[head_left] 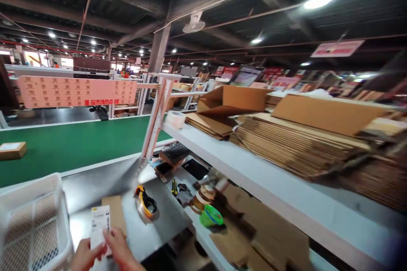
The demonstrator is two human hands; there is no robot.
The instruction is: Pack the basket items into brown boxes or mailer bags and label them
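Low in the head view, both my hands hold a white printed shipping label (100, 220), its text side toward me. My left hand (85, 256) pinches its lower left part. On the lower right, the fingers of my right hand (119, 247) close on its edge. Just behind the label lies a small brown cardboard piece (116, 209) on the metal worktable (152, 237); whether it is a box or flat card I cannot tell. A yellow and black tape dispenser (146, 203) rests to the right of my hands.
At left stands a white plastic basket (59, 203). Beyond the table runs a green conveyor belt (79, 139) carrying a small carton (12, 151). On the right, a white shelf (222, 159) bears stacked cardboard (286, 139) and a tape roll (175, 119). Below it sits a green cup (210, 216).
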